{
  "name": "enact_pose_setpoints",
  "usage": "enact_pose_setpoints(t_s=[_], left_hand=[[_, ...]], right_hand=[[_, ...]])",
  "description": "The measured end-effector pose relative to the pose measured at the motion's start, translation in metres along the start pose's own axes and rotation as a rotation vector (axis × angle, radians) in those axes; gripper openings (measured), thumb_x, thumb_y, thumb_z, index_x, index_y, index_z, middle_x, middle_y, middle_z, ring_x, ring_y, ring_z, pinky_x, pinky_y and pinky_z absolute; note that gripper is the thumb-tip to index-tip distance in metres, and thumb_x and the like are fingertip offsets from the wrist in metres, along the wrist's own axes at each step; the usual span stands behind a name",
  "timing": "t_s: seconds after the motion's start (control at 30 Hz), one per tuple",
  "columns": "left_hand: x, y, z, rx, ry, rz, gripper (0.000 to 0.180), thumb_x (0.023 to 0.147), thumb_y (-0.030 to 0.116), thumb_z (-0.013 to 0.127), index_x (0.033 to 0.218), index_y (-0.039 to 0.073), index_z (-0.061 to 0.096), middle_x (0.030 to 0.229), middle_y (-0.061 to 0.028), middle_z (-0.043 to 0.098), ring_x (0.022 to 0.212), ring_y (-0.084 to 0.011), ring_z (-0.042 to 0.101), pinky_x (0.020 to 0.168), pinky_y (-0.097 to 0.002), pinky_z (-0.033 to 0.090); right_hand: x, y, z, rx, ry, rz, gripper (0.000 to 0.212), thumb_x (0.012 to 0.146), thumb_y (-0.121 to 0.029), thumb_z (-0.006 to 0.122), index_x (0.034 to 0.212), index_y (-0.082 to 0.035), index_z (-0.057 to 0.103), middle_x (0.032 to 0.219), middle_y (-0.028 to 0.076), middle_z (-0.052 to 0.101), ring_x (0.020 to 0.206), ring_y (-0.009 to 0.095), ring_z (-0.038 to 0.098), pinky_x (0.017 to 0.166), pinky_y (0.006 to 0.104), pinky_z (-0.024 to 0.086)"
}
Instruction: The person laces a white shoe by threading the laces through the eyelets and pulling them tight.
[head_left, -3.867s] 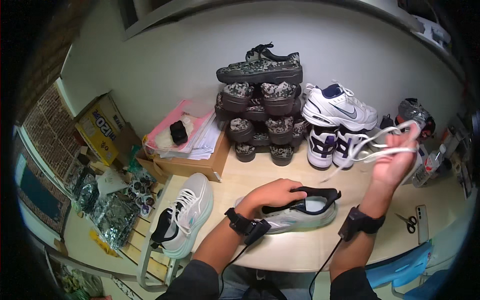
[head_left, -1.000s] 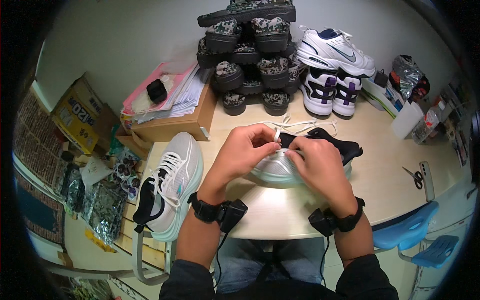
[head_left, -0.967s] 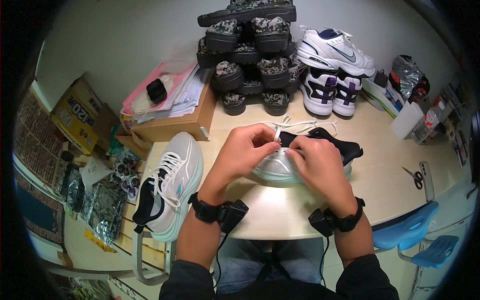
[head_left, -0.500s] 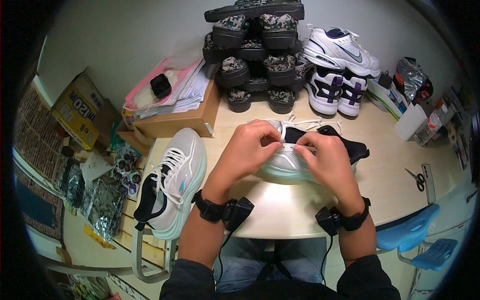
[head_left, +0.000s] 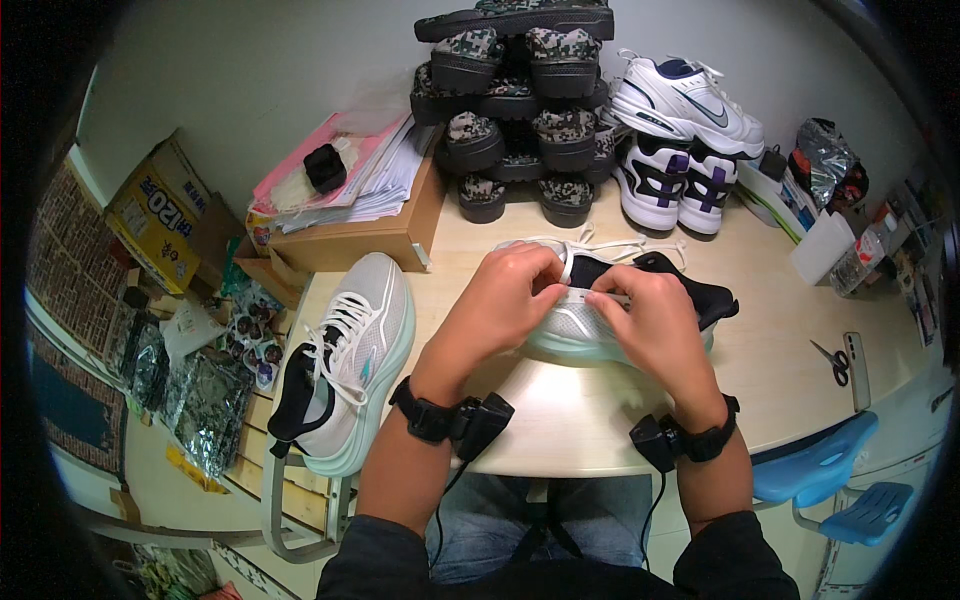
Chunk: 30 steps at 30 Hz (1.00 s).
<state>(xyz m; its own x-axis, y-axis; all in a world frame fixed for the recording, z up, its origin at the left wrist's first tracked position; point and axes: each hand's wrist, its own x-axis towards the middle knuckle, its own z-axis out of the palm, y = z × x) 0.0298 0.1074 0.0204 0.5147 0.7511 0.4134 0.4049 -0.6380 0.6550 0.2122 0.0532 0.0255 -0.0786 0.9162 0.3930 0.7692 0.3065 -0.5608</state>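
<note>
A grey-white sneaker (head_left: pixel 562 324) with a pale mint sole and black heel collar lies on the table before me, toe to the left. My left hand (head_left: pixel 515 295) is closed at the near eyelet edge, thumb and forefinger pinching at a white shoelace (head_left: pixel 569 266). My right hand (head_left: pixel 650 312) pinches the same eyelet edge a little to the right; its fingers partly hide what lies between them. Loose lace ends (head_left: pixel 640 246) trail beyond the shoe. The matching sneaker (head_left: pixel 350 350), laced, lies at the table's left edge, toe pointing away.
Camouflage shoes (head_left: pixel 515 110) with black soles are stacked at the back, beside white sneakers (head_left: pixel 685 110). Papers (head_left: pixel 385 180) top a cardboard box (head_left: pixel 400 228) at the back left. Scissors (head_left: pixel 838 368) and a phone (head_left: pixel 857 370) lie right, near a plastic bottle (head_left: pixel 862 258).
My left hand has shifted very slightly at the eyelet edge. Both hands keep their pinch, and the view has tilted a little.
</note>
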Motion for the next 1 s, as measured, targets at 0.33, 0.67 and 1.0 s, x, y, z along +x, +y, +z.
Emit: enact_pose_setpoints(t_s=[0.33, 0.67, 1.0], left_hand=[[0.0003, -0.0012, -0.0008, 0.044, 0.017, 0.029, 0.012, 0.074, 0.003, 0.069, 0.081, -0.003, 0.061, 0.076, -0.0124, 0.059, 0.068, -0.0221, 0.059, 0.063, -0.0308, 0.048], [0.0000, -0.0067, 0.0000, 0.101, -0.024, 0.093, 0.014, 0.070, 0.003, 0.068, 0.076, -0.004, 0.057, 0.072, -0.0135, 0.057, 0.065, -0.0231, 0.059, 0.062, -0.0306, 0.049], [-0.0011, -0.0072, 0.0010, 0.019, -0.057, 0.046, 0.013, 0.068, 0.002, 0.068, 0.072, -0.003, 0.057, 0.070, -0.0150, 0.057, 0.061, -0.0237, 0.058, 0.057, -0.0325, 0.047]], right_hand=[[0.0002, 0.0016, 0.0008, -0.026, -0.015, 0.009, 0.015, 0.080, -0.022, 0.066, 0.080, -0.007, 0.067, 0.069, 0.017, 0.063, 0.067, 0.034, 0.063, 0.061, 0.0420, 0.049], [0.0002, -0.0028, 0.0043, -0.039, -0.024, -0.002, 0.013, 0.079, -0.021, 0.066, 0.079, -0.008, 0.067, 0.069, 0.015, 0.063, 0.067, 0.033, 0.063, 0.060, 0.0411, 0.049], [0.0000, 0.0009, 0.0057, -0.014, -0.042, -0.046, 0.012, 0.078, -0.020, 0.066, 0.078, -0.008, 0.066, 0.070, 0.014, 0.063, 0.067, 0.033, 0.062, 0.060, 0.0414, 0.048]])
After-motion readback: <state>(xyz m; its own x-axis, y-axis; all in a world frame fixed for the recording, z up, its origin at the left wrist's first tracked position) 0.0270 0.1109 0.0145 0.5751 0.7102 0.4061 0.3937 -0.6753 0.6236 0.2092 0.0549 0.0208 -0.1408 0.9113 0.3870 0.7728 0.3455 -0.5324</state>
